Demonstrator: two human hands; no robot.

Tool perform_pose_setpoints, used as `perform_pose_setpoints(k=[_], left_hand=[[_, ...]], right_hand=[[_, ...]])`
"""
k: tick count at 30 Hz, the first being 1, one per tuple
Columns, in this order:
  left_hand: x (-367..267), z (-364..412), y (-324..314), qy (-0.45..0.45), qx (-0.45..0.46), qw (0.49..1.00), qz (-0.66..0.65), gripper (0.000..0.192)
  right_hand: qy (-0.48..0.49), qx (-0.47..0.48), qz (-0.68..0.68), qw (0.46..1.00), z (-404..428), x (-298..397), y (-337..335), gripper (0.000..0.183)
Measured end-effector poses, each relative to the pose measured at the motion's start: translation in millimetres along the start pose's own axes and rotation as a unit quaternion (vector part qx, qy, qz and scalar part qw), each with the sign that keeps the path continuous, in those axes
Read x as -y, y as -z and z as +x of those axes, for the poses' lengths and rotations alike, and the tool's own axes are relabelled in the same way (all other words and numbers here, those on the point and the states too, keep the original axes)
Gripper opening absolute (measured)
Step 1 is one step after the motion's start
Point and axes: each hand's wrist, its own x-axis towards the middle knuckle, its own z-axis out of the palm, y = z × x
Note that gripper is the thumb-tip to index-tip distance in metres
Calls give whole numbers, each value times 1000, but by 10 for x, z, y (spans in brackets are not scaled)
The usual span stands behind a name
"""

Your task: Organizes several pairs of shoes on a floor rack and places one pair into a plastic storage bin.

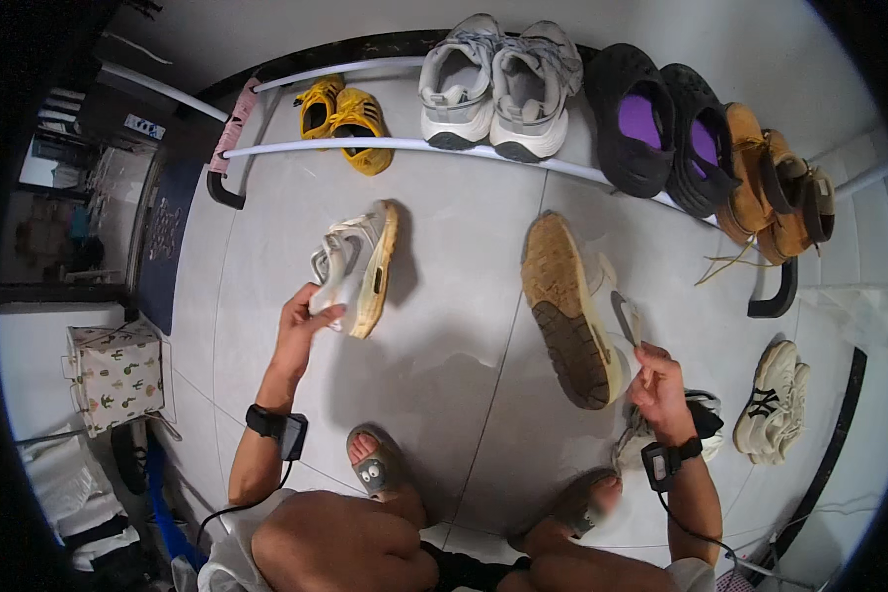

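Note:
My left hand (309,325) grips a white sneaker (348,274) by its heel end, thumb on the outside. That shoe is tilted on its side, with its yellowed sole turned to the right. Over on the right, my right hand (657,381) pinches the upper of another sneaker (570,318). Its worn tan and dark brown sole faces me, and most of the upper is turned away. Both shoes are apart from each other above the grey tiled floor (444,288); whether either touches it I cannot tell.
A low shoe rack (399,144) with white rails carries grey-white sneakers (496,89), black clogs (662,129) and tan boots (777,185). Yellow shoes (348,122) are at its left. Off-white sneakers (772,403) stand at right. A cactus-print box (118,377) is at left. Cables hang from both wrists.

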Motion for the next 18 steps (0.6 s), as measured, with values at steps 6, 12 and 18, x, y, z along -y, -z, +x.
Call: perform_pose_setpoints(k=[6, 12, 18], left_hand=[[258, -176, 457, 63, 3, 933, -354, 41], [269, -238, 419, 108, -19, 904, -413, 41], [57, -288, 204, -21, 75, 997, 5, 13]], right_hand=[[0, 30, -20, 999, -59, -43, -116, 18], [-10, -62, -68, 996, -41, -67, -308, 23], [106, -54, -270, 956, -84, -145, -536, 21]])
